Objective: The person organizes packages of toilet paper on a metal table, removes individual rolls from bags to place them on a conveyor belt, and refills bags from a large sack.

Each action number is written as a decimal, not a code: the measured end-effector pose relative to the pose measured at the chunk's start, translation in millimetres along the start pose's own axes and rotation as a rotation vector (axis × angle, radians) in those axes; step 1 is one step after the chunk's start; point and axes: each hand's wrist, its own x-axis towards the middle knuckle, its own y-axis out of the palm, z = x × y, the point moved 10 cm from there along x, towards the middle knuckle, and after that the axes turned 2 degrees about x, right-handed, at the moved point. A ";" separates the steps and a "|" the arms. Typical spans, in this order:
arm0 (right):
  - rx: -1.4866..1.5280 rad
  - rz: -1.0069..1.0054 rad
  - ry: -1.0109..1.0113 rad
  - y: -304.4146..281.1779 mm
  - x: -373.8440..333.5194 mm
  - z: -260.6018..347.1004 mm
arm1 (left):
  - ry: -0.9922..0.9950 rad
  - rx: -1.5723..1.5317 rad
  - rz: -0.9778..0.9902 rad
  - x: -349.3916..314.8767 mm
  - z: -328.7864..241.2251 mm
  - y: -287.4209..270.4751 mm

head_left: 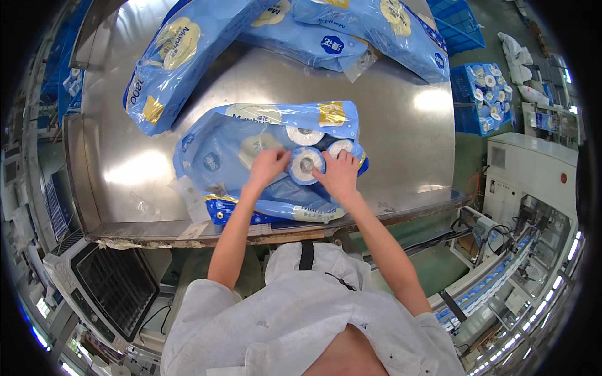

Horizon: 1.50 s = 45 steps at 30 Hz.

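Note:
A blue, partly see-through plastic bag [216,147] lies on its side on the metal table, its film spread open at the left and its right end filled with paper rolls. One wrapped toilet paper roll [306,165] stands end-up in the middle, its core facing me. My left hand [269,168] is closed beside that roll's left side, fingers curled; what they pinch, if anything, is hidden. My right hand [340,175] bends its fingers over another toilet paper roll [340,147] at the right, with its thumb against the middle roll. A third roll [304,135] sits behind.
Full blue packs [179,53] lie along the table's back. The metal tabletop [401,144] has a worn front edge [282,237]. Blue crates [467,103], one holding several rolls, stand at the right. A white machine cabinet [530,172] and a conveyor [495,269] are at the lower right.

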 end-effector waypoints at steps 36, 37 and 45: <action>0.167 -0.194 -0.140 -6.7 -47.0 -32.8 | 1.178 1.392 0.386 42.3 -169.9 79.7; 0.137 -0.173 -0.153 -3.4 -49.1 -32.5 | 1.156 1.413 0.359 39.5 -165.4 80.8; 0.060 0.021 -0.104 4.9 -32.0 10.1 | 1.050 1.396 0.252 25.7 -122.9 43.2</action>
